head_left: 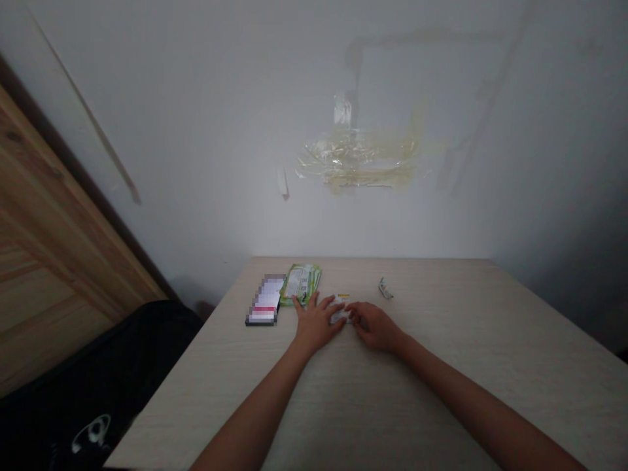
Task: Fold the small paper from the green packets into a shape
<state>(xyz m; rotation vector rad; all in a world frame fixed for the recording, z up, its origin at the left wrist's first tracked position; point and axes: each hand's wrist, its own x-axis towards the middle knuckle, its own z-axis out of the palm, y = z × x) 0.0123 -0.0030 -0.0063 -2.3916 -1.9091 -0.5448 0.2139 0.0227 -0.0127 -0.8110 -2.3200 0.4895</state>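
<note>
A small white packet with a yellow strip at its top lies on the table between my hands. My left hand is spread flat, its fingers apart, with thumb and fingertips at the packet's left side. Its outer fingertips reach the lower edge of a green and white packet. My right hand is closed, its fingers curled together at the white packet's right edge. The fingers cover part of that packet, so its full outline is hidden.
A phone with a lit screen lies left of the green packet. Behind my right hand is a small crumpled wrapper piece. The pale wooden table meets a white wall. A black bag stands at the left.
</note>
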